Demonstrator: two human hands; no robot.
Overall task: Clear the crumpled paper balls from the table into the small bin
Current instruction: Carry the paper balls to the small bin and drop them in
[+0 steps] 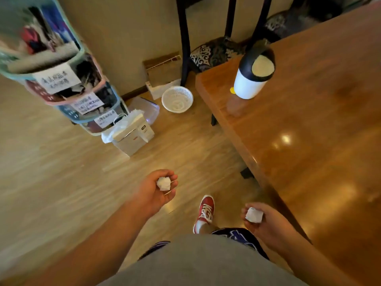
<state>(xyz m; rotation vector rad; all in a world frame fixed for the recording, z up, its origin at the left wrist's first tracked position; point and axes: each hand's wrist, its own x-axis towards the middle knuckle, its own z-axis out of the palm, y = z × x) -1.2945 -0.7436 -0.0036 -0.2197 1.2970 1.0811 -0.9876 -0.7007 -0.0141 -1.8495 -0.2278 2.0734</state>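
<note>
The head view looks down past a grey shirt hem onto a wood-plank floor (61, 172), with a polished wooden table (309, 141) running along the right side.

The left hand (155, 190) is held out over the floor, palm turned up, its fingers (172, 183) curled around a crumpled paper ball (164, 183) that rests in the cupped palm. The right hand (268, 221) hangs close beside the table edge, lower in the frame, and its fingers (247, 213) are closed on a second paper ball (254, 215), the white wad showing at the thumb side.

The small bin (250, 79), white-bodied with a dark domed lid and a pale round opening facing the camera, stands upright on the table near its far corner, well apart from both hands. A small yellow item (232, 90) lies just beside its base; what it is cannot be told.

On the floor beyond the left hand sit a white perforated basket (177, 99), a clear plastic box (148, 110) and a white carton (134, 135) with a plastic bag. A tilted stack of labelled storage baskets (68, 85) fills the upper left. A red sneaker (205, 211) shows between the two arms.
</note>
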